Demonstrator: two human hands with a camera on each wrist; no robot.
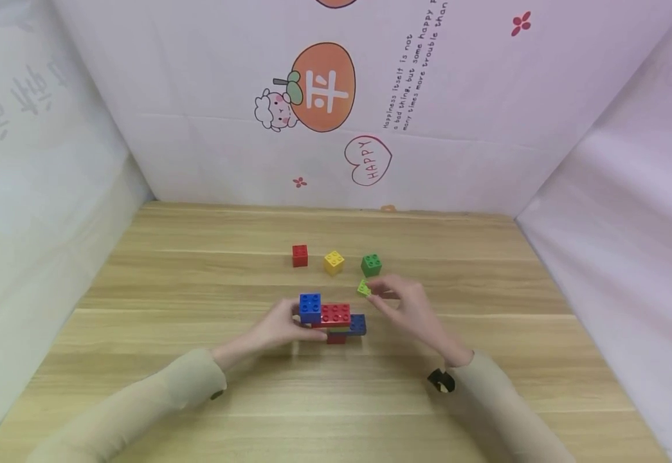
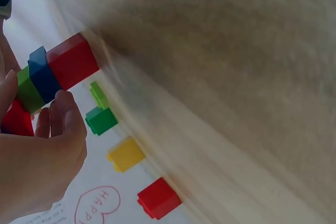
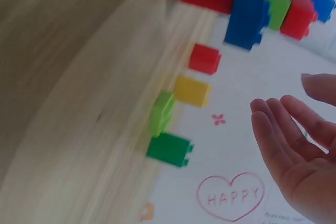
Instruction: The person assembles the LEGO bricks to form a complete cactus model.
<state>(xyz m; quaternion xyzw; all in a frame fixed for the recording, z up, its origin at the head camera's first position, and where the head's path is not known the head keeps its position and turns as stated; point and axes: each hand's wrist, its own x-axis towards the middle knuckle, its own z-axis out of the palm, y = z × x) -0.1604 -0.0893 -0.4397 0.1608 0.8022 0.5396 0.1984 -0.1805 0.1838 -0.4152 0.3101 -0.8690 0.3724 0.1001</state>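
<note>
A stack of toy building bricks stands on the table, with a red brick [image 2: 72,61] at its base, then a blue one [image 3: 245,11], a green one [image 3: 277,3], a long red one [image 1: 336,313] and a blue one [image 1: 310,307] on top. My left hand [image 1: 280,323] grips this stack from the left, thumb in front and fingers behind. My right hand [image 1: 408,305] hovers beside a thin light green brick [image 1: 363,288]. The right wrist view shows its fingers [image 3: 283,145] parted from the thumb with nothing between them, clear of the light green brick.
Behind the stack, a red brick [image 1: 299,256], a yellow brick [image 1: 333,262] and a green brick [image 1: 372,264] stand in a row. The wooden table [image 1: 226,257] meets a printed white cloth [image 1: 226,154] at the back, with white cloth at both sides.
</note>
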